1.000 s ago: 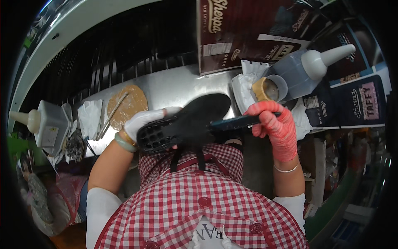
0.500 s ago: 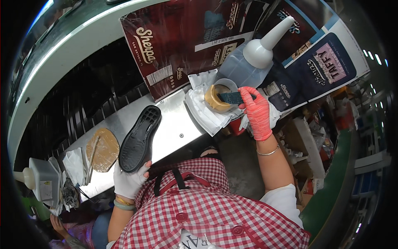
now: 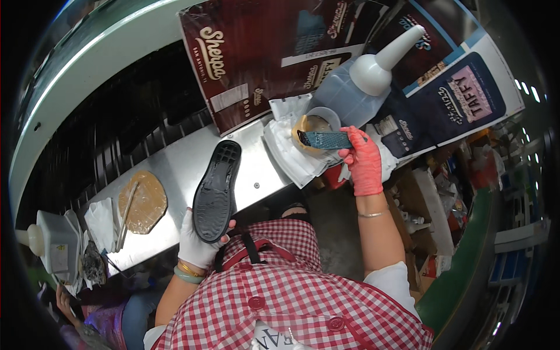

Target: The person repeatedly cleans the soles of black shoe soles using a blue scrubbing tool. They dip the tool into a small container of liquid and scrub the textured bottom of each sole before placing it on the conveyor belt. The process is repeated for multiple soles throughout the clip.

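We've got the sole point(image 3: 217, 192) gripped at its heel in our left hand point(image 3: 195, 242), tread up over the bench point(image 3: 175, 160). Right hand point(image 3: 363, 160) clutches the brush point(image 3: 324, 140) in the glue pot point(image 3: 315, 125), so looks like gluing's not started.

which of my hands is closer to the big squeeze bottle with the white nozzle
Right. The right hand holds a brush just below the squeeze bottle; the left hand grips the black shoe sole, well off to its left.
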Tool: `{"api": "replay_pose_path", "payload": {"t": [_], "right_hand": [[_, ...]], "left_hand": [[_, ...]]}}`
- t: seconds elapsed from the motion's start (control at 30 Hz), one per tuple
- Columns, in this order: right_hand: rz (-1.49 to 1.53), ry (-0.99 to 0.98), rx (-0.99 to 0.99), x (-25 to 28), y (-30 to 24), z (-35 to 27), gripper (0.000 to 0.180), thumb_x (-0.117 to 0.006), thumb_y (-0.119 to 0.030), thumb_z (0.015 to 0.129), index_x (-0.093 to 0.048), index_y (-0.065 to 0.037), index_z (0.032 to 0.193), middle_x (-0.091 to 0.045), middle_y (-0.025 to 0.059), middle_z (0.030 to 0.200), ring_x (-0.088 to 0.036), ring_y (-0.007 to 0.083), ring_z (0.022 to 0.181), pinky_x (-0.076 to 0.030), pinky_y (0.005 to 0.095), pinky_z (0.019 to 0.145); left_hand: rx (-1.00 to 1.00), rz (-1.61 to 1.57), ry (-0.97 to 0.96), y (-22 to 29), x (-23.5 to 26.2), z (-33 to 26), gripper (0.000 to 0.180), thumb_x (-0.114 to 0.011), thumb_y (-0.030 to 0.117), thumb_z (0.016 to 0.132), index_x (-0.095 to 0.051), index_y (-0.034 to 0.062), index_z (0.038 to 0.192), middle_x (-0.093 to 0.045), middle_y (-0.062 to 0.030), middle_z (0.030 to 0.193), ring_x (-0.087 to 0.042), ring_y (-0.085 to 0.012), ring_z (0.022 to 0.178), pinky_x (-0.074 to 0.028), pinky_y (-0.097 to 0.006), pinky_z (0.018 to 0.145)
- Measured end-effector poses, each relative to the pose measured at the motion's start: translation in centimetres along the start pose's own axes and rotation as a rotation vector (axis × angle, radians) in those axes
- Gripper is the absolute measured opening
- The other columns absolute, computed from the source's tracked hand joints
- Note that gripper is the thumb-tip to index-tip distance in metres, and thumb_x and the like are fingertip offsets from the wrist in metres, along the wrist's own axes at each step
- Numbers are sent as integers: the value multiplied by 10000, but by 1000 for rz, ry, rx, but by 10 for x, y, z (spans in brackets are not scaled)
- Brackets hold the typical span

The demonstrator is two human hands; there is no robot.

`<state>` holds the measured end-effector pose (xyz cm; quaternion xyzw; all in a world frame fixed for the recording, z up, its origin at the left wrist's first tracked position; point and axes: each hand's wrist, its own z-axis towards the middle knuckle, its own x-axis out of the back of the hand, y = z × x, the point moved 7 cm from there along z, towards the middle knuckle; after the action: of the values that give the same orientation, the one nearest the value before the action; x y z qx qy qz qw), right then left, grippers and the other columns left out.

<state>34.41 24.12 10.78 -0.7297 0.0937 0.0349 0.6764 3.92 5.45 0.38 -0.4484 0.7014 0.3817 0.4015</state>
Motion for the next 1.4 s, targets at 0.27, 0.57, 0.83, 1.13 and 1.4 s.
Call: {"api": "replay_pose_path", "payload": {"t": [0.27,0.57,0.83,1.13,1.4], "right_hand": [[124,-419,-185,-148,1,-117,281,-532,-268,945,-604,-9,1027,-641,62,770,-607,80,595,-468,168,506],[142,-497,-186,-186,8,-145,250,-532,-198,945,-599,-4,1089,-651,64,948,-643,112,687,-504,187,563],[133,-480,-167,-185,10,-143,230,-539,-158,939,-600,6,1090,-649,65,971,-646,113,701,-508,185,573],[203,-421,-11,-184,0,-133,218,-551,-135,930,-605,20,1074,-650,69,937,-638,104,688,-508,187,567],[225,-354,52,-180,-20,-118,224,-555,-152,929,-610,28,1051,-652,68,899,-636,103,670,-498,191,538]], "left_hand": [[-96,-63,-255,11,-30,-26,681,-588,444,851,-352,80,1376,-402,-243,1347,-407,-480,1217,-469,-623,869],[-292,120,-187,25,-57,-42,769,-686,440,776,-364,56,1359,-440,-191,1322,-468,-364,1191,-489,-589,875],[-206,155,-223,16,-65,-40,795,-710,435,754,-345,89,1370,-434,-167,1334,-467,-343,1202,-475,-561,911],[-167,214,-246,10,-68,-47,842,-706,432,768,-276,91,1407,-365,-168,1394,-398,-381,1264,-414,-571,974],[-84,310,-253,4,-63,-53,950,-743,452,718,-248,26,1408,-378,-213,1375,-376,-401,1277,-414,-513,997]]}}
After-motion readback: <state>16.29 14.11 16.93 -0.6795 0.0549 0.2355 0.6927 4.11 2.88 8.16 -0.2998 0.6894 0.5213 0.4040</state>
